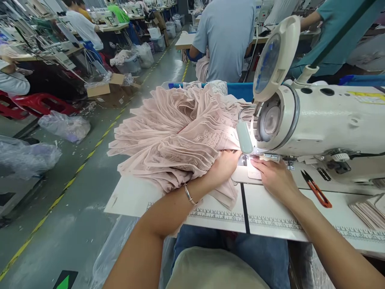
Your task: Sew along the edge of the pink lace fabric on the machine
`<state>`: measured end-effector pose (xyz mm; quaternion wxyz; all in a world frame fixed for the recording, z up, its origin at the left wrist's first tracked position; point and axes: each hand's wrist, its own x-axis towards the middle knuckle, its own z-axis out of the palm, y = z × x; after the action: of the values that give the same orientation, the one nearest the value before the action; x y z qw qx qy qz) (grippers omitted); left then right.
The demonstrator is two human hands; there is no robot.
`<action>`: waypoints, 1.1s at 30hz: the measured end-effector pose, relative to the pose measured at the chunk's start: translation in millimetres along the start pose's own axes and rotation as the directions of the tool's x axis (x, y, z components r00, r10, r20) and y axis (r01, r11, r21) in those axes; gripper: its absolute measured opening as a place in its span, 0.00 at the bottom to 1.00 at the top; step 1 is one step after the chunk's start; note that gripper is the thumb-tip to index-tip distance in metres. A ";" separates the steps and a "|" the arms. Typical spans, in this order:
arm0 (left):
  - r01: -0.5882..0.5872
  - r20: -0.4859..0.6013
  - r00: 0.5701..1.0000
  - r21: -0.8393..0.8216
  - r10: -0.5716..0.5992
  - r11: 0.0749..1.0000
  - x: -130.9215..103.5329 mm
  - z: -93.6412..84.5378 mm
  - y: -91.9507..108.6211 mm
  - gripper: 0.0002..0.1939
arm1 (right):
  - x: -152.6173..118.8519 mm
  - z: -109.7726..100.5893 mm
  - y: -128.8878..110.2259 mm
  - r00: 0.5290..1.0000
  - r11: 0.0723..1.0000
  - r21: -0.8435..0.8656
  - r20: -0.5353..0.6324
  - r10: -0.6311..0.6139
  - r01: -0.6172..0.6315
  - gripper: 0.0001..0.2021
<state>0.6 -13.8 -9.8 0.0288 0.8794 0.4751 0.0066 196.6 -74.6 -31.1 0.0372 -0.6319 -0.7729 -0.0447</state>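
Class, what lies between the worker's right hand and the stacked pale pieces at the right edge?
Orange-handled snips lie there, as the head view shows.

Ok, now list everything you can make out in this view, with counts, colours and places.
Lace-trimmed fabric bundle: one, pale pink, on the table left of the machine
Industrial sewing machine: one, off-white, right
Sewing table: one, white, centre
Thread snips: one, orange, right of the right hand
Flat stacked pieces: one pile, beige, right edge
Cardboard box: one, brown, floor, upper left
Plastic bags: several, translucent, mostly left
Plastic seats: at least two, red, left
Floor tape: yellow and black, left
Co-workers: several, mixed clothing, background
Bracelet: one, silver, left wrist
Left hand: one, bare, on the bundle
Right hand: one, bare, near the needle area
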 end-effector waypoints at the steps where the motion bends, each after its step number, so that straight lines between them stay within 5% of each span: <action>1: 0.002 0.010 1.000 -0.003 -0.002 1.000 0.7 0.5 -0.3 0.14 | 0.1 0.9 0.3 1.000 1.000 -0.005 -0.004 -0.009 0.009 0.25; 18: 0.019 0.026 0.999 0.040 -0.020 0.999 -0.2 -1.0 0.0 0.17 | 5.0 -9.3 -9.3 0.993 0.998 -0.064 0.119 0.008 0.000 0.27; 33: 0.019 0.043 0.999 0.027 -0.020 0.999 2.4 1.2 -0.6 0.15 | 4.5 -7.1 -7.9 0.997 0.998 -0.064 0.074 -0.018 0.023 0.26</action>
<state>1.5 -11.5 -11.1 0.0277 0.8749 0.4831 -0.0190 188.0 -72.6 -23.7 -0.0122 -0.6259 -0.7784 -0.0470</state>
